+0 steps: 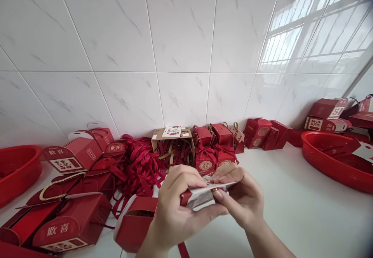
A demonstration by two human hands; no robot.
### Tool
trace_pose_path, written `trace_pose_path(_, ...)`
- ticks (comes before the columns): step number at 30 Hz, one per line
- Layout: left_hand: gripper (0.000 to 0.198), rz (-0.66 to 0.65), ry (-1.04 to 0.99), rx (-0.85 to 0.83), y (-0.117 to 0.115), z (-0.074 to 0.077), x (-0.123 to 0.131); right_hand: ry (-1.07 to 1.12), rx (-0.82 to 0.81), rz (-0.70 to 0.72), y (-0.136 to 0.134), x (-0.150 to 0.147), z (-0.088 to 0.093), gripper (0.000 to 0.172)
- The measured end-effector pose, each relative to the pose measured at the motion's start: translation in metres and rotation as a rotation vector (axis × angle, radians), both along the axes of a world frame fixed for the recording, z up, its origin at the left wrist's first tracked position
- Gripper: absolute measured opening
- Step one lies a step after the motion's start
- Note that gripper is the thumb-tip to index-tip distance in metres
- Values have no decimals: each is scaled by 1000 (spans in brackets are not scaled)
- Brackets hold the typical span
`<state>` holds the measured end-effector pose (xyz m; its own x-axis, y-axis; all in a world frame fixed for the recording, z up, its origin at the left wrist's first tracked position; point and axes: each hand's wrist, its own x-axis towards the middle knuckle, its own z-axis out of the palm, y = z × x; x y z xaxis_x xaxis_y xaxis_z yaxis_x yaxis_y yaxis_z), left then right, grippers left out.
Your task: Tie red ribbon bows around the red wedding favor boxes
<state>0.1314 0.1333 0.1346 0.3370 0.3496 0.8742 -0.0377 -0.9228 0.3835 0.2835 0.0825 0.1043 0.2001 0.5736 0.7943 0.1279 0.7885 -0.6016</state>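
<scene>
Over the front of the white counter, both my hands are closed on a small red-and-white card box (201, 199) that looks partly flattened. My left hand (182, 207) grips its left end, thumb below and fingers over the top. At the other end, my right hand (243, 199) pinches the edge between thumb and fingers. A small gold spot shows by the right thumb; I cannot make out what it is. Fingers hide much of the printed upper face. Just left of my left wrist lies a larger red gift box (136, 221), with a red ribbon strip (183, 249) under my hands.
Red ribbons (140, 159) lie heaped behind, beside a cardboard carton (173, 133) of ribbons. Small red boxes (205, 162) line the tiled wall. Handled gift boxes (72, 221) crowd the left. Red plastic basins stand at the left (20, 168) and right (329, 168).
</scene>
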Motion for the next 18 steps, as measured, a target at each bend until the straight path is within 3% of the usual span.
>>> trace_pose_path(4, 60, 119, 58, -78, 9, -12, 6, 79, -90, 14, 6, 4, -1, 17)
trace_pose_path(8, 50, 286, 72, -176, 14, -21, 17, 53, -89, -108, 10, 6, 0, 20)
trace_pose_path(13, 49, 255, 134, -253, 16, -21, 20, -83, 47, -307, 13, 7, 4, 24)
trace_pose_path(18, 45, 288, 136, -297, 17, -14, 10, -82, 51, -326, 10, 13, 6, 20)
